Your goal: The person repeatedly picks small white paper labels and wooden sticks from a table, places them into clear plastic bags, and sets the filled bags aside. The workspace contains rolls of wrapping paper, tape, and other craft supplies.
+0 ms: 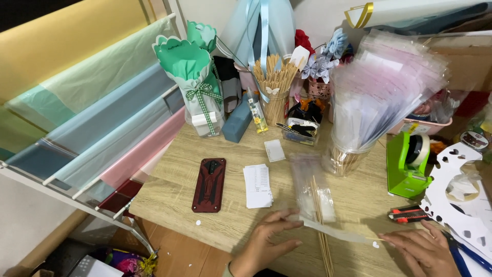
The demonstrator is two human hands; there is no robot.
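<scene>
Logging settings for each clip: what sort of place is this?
Likely a small craft or gift-wrapping workspace: a rack of coloured paper rolls, a cup of wooden sticks, a green tape dispenser on a wooden table.

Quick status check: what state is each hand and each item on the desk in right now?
left hand: open, fingertips on clear strip
right hand: flat, pinning strip's other end
clear strip: stretched between hands
wooden skewers: lying across desk
phone: face down
utility knife: lying flat
tape dispenser: upright, loaded

Open desk (174, 192) left of hands; jars (344, 156), tape dispenser (407, 166) crowd behind.
</scene>
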